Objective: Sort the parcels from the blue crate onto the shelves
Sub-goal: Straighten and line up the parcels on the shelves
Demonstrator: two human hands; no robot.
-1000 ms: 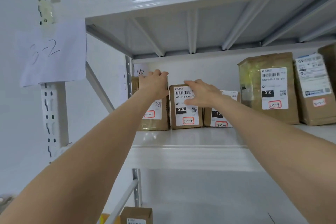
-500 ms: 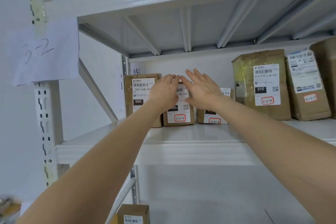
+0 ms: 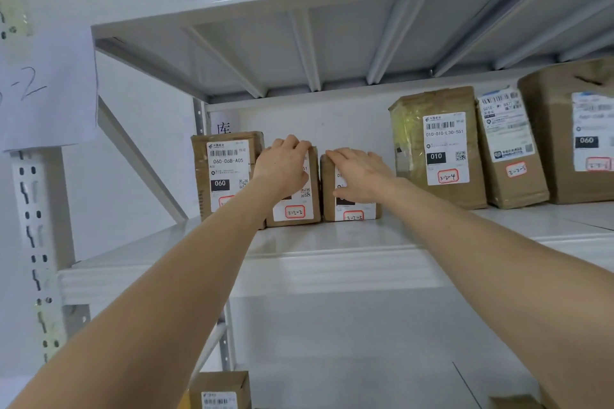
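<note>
From the head camera, both arms reach up to the shelf [image 3: 332, 262]. The left hand [image 3: 282, 169] has its fingers bent over the top edge of the middle parcel [image 3: 295, 206], the one marked 3-2-2, with the palm against the parcel's labelled front. The right hand [image 3: 362, 176] lies flatter on the low parcel [image 3: 355, 214] marked 3-2-3: fingers together and nearly straight, reaching to its upper left corner, thumb lower on the face. The two parcels stand upright just beside each other, with a thin gap between the hands. Touching the left hand's outer side is the taller 060 parcel [image 3: 226, 173]. Well to the right of the right hand stands the 3-2-4 parcel [image 3: 438, 149]. The blue crate is not in view. The step looks like squaring up the row. To do it well, press both fronts evenly so the labels face out and the bases sit flat. Close the gap by sliding rather than tipping. Keep the left wrist from nudging the tall neighbour, which could lean if pushed high up.
</note>
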